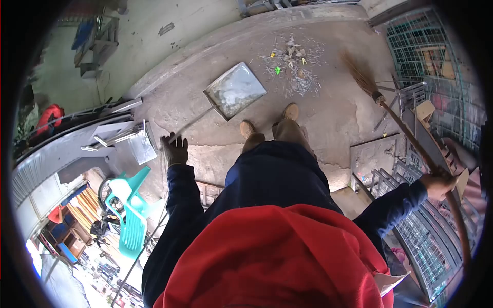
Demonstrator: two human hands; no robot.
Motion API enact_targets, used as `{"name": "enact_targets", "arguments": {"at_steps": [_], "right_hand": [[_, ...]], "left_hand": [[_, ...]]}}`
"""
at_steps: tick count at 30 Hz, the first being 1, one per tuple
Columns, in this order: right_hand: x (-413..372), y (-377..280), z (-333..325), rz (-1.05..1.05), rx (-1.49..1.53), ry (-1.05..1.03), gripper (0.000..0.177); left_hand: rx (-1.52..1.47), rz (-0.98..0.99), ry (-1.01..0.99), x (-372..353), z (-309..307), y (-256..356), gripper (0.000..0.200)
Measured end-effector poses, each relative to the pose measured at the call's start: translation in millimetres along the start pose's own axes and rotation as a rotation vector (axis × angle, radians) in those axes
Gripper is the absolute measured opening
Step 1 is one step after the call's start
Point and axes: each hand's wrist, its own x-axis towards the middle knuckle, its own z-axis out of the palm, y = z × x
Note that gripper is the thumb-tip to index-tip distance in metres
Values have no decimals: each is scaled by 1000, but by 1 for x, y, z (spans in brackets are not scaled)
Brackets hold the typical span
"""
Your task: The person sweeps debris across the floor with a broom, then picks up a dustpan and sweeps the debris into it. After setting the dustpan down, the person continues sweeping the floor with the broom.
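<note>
My right hand (440, 186) is closed around the long wooden stick of a broom (405, 131). The broom's bristles (358, 72) point toward the far right part of the floor and look slightly blurred. At the left, my left hand (176, 150) is at the upper end of the thin handle of a metal dustpan (239, 90), its fingers curled about it and partly spread. The square pan rests on the floor ahead of my feet, with pale dust on its surface. Right of the pan lies a litter heap (295, 64) of thin shavings, scraps and bright green and yellow bits.
Metal grilles and frames (426, 246) stand close on my right, with a mesh panel (421, 46) farther ahead. Behind on the left are a turquoise plastic chair (133, 220) and a bicycle wheel (106, 195). A raised concrete edge (200, 49) borders the floor ahead.
</note>
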Motion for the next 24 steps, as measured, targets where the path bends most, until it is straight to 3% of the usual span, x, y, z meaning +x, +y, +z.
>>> {"name": "enact_targets", "arguments": {"at_steps": [1,3,7,11,14,16,19,21,24], "right_hand": [[-20,-15,5,-31,-27,35,34],[-41,-23,-3,7,-56,-37,33],[-86,-34,10,-51,-181,-28,32],[-106,-29,-4,-46,-258,-162,31],[-112,-25,-24,88,-322,-285,35],[-121,-28,-37,73,-431,-324,36],[-133,-26,-47,14,-576,-449,38],[-138,-28,-53,-84,-664,-625,45],[-149,-25,-46,-79,-621,-623,48]], "left_hand": [[237,84,-157,19,-21,4,39],[243,18,-15,-47,40,16,44],[107,6,-132,19,24,28,39],[99,-4,-220,22,29,39,30],[141,-36,-312,23,23,52,29],[330,-86,-322,6,24,59,28],[361,-93,-313,13,17,78,27],[109,5,-285,53,-3,94,27],[101,68,-275,74,7,105,25]]}}
